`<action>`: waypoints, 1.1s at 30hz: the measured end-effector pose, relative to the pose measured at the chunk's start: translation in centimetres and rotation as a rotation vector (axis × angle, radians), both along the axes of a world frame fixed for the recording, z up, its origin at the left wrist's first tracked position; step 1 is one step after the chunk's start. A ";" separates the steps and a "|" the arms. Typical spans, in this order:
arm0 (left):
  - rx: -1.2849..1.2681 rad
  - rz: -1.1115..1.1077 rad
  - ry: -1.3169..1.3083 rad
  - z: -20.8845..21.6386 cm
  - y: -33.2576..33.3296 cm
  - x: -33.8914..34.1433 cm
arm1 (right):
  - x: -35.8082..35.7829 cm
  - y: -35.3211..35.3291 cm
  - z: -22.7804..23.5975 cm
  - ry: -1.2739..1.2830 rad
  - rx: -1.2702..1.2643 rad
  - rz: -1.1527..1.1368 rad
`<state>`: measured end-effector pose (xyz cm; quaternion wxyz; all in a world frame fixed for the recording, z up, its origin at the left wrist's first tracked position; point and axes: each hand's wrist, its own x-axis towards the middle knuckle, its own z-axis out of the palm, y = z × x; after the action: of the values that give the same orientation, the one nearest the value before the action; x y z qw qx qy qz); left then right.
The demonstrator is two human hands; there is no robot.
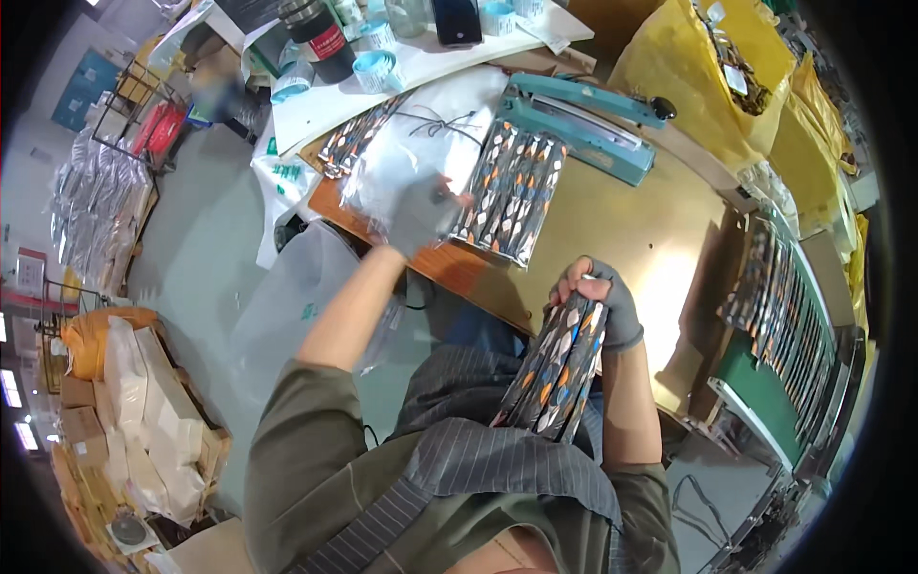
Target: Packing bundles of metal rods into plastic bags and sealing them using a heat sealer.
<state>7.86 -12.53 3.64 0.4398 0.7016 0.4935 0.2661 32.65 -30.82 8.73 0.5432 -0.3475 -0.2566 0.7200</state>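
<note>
My right hand (602, 297), in a grey fingerless glove, grips the top end of a bundle of slim black sticks (555, 368) patterned in orange, white and blue. The bundle hangs down in front of my apron. My left hand (426, 215), gloved alike, is over the clear plastic bags (397, 158); motion smears its fingers, so I cannot tell whether they pinch anything. Right beside it, a flat row of similar patterned sticks (512, 191) lies on the table, seemingly in a clear bag. Behind that row stands a teal bag sealer (583, 124).
A white shelf (316, 110) at the back holds blue-and-white label rolls (378, 72), a dark flask (320, 43) and a phone (457, 21). To the right, a green conveyor (770, 387) carries many patterned sticks. Yellow sacks (669, 62) stand far right; boxes (86, 435) are at left.
</note>
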 end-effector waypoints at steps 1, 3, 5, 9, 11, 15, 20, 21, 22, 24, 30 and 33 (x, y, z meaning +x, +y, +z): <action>0.573 0.093 0.166 0.5 2.0 -1.1 | -0.4 0.1 -0.4 -0.002 0.005 -0.007; 0.721 0.040 0.314 -2.8 6.3 -4.9 | -1.9 1.0 -0.4 0.016 0.002 0.002; 0.185 -0.163 0.069 -1.0 7.1 -4.7 | -2.3 1.0 0.2 -0.119 0.005 0.057; 0.044 -0.006 -0.553 5.9 3.3 -2.2 | -1.1 0.3 1.3 -0.137 -0.043 0.025; 0.151 -0.013 -0.504 9.0 -1.7 -0.1 | -1.0 -0.5 1.9 -0.108 -0.050 0.003; 0.513 -0.054 -0.239 6.0 -13.3 6.6 | -3.3 0.7 2.8 -0.146 0.070 -0.051; -0.196 0.272 -0.659 7.3 -12.0 7.3 | 3.3 -3.1 -2.2 -0.026 -0.047 -0.158; -0.072 0.290 -0.498 7.8 -10.5 8.0 | 3.5 -4.8 -0.7 0.064 0.036 -0.217; -0.075 0.268 -0.506 8.2 -9.6 9.9 | 3.7 -6.0 1.3 0.101 0.102 -0.230; 0.488 -0.030 -0.331 9.0 -9.8 13.2 | 2.9 -7.5 3.8 0.094 0.139 -0.157; 0.564 -0.669 -0.288 9.5 -18.2 11.9 | 3.3 -6.4 -1.3 0.146 0.097 -0.239; 0.320 -0.334 -0.433 2.4 -21.8 9.5 | -0.5 -11.1 -1.9 0.269 0.128 -0.433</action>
<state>17.39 -34.37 6.04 0.4563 0.7602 0.2184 0.4077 32.15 -41.87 6.83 0.7346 -0.2604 -0.1466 0.6092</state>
